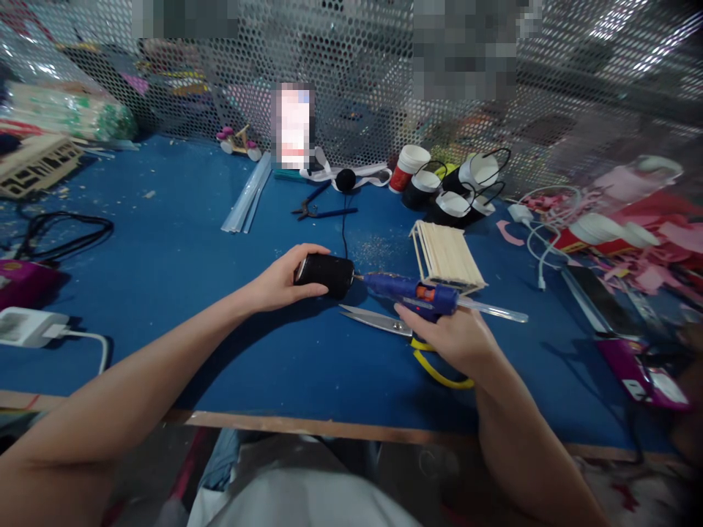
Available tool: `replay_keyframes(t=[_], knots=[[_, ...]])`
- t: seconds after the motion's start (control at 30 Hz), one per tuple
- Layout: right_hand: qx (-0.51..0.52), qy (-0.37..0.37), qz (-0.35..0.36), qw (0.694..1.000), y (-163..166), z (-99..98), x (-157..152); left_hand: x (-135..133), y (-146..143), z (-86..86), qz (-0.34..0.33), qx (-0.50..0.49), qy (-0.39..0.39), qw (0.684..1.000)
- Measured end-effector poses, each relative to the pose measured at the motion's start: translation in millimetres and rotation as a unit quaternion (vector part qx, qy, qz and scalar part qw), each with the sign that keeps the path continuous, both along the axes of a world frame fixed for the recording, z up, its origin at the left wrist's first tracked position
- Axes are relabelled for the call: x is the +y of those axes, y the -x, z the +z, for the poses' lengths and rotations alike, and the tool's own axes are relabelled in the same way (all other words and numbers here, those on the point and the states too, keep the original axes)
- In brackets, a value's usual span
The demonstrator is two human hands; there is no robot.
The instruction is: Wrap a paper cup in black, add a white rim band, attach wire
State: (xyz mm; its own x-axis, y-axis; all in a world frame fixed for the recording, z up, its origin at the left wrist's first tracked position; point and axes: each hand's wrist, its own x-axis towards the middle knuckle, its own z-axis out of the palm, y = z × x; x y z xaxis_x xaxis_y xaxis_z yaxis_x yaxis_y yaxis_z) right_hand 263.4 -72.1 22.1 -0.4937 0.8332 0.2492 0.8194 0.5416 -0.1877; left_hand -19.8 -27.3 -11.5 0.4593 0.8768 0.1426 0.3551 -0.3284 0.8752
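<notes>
My left hand (291, 282) is wrapped round a black-covered cup (329, 274) lying on its side, low over the blue table. A black cord (344, 227) runs from near the cup back to a black ball (346, 180). In my right hand (461, 337) is a blue hot glue gun (406, 289), a clear glue stick (497, 310) poking out of its rear. The gun's nozzle points left at the cup's end and appears to touch its edge. Below the gun lie scissors (378, 320) with yellow handles, partly hidden by my right hand.
Pliers (321, 212) and clear glue sticks (250, 194) lie farther back. A popsicle-stick piece (447, 252) sits beyond the gun, with several cups (422, 183) behind it. Pink scraps (659, 256) and a phone (601, 300) are at right, a white charger (33, 327) at left. Perforated mesh (356, 88) borders the back.
</notes>
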Motion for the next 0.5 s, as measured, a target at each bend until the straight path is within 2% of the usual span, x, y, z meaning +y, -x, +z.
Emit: replay_keyframes(t=[0.2, 0.5], knots=[[0.027, -0.004, -0.009, 1.000, 5.8, 4.8, -0.5, 0.2, -0.4, -0.2, 0.003, -0.005, 0.004, 1.000], [-0.005, -0.005, -0.016, 1.000, 5.7, 10.4, -3.0, 0.0, -0.1, 1.1, -0.003, -0.005, 0.038, 0.999]])
